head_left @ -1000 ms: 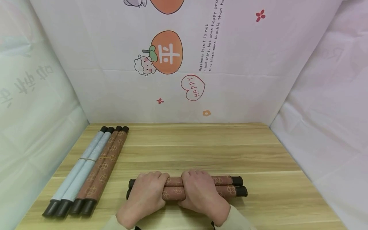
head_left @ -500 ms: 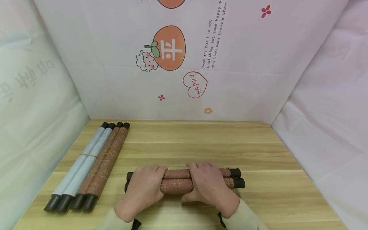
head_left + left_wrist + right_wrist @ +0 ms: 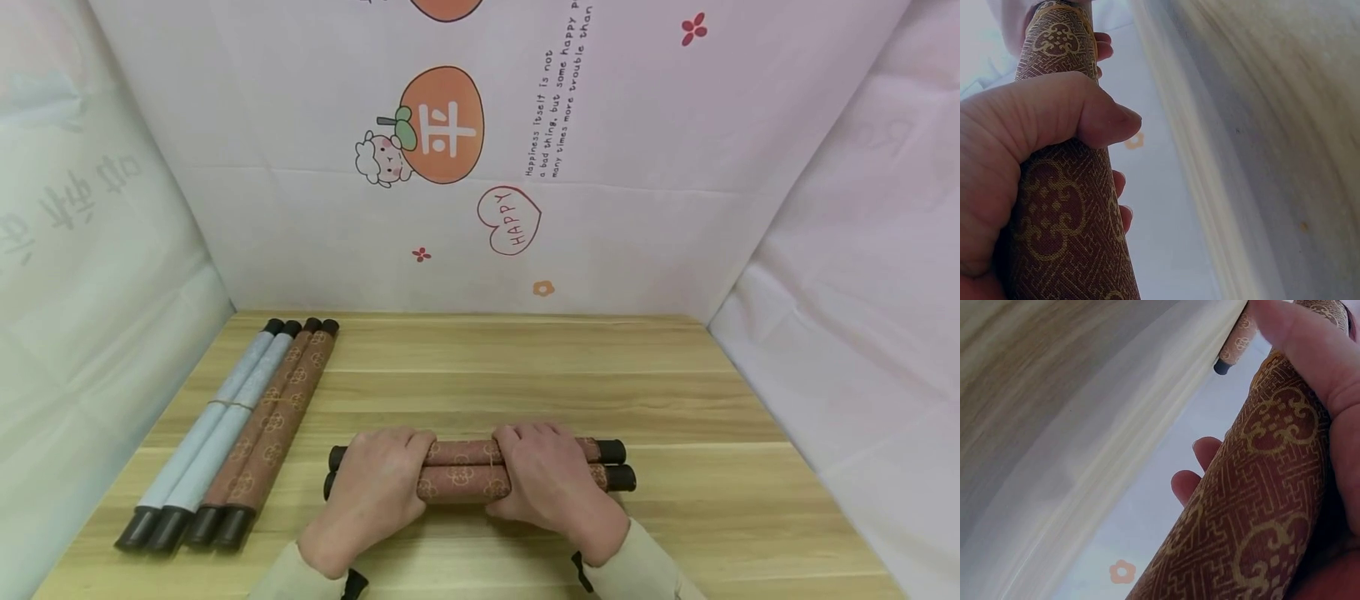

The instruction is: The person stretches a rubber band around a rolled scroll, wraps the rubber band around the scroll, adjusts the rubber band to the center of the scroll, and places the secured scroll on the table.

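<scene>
Side by side across the front of the table lie two brown scrolls (image 3: 461, 483) with gold flower patterns and black end caps. My left hand (image 3: 378, 479) grips them near their left ends. My right hand (image 3: 551, 475) holds them right of the middle, just beside a thin rubber band (image 3: 493, 454). In the left wrist view, the thumb (image 3: 1110, 119) lies over the patterned cloth and fingertips show on the far side. The right wrist view shows fingertips (image 3: 1188, 484) curled round the far side of a scroll. My palms hide parts of both scrolls.
On the left of the wooden table (image 3: 525, 367) lie two pale blue scrolls (image 3: 225, 408) tied with a band. Touching them on their right are two more brown scrolls (image 3: 281, 417), also banded. White printed cloth (image 3: 622, 233) encloses the table at the back and sides.
My right hand has shifted right along the scrolls, uncovering the rubber band beside it. My left hand keeps its grip near the left ends. The head view has shifted slightly.
</scene>
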Motion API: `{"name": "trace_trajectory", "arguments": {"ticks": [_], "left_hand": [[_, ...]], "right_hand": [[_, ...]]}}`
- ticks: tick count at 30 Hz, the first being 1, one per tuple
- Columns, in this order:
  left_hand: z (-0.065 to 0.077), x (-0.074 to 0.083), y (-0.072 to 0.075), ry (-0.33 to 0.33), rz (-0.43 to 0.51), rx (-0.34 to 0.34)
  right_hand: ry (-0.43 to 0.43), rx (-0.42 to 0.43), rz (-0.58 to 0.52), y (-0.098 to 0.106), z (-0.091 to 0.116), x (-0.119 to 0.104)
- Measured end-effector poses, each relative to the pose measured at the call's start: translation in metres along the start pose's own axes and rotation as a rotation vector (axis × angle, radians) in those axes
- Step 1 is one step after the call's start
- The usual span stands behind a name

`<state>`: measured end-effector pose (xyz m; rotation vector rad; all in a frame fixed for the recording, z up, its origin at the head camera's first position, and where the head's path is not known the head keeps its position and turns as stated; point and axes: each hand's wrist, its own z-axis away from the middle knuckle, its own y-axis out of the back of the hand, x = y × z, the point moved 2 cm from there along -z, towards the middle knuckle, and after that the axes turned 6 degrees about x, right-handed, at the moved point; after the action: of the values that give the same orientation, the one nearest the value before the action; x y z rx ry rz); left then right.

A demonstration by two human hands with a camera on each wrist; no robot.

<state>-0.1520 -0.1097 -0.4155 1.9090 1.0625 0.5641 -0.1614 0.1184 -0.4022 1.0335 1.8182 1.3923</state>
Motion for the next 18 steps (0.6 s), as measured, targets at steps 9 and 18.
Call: {"name": "trace_trajectory", "arguments": {"ticks": [9,18], "left_hand": [[0.002,0.005,-0.002,0.008,0.025,-0.034],[0.003,0.008,-0.004,0.005,0.029,-0.021]], "right_hand": [[0.019,-0.001,0.052,-0.006,0.002,-0.004],[0.002,-0.013,0.075,-0.009,0.001,-0.013]]}}
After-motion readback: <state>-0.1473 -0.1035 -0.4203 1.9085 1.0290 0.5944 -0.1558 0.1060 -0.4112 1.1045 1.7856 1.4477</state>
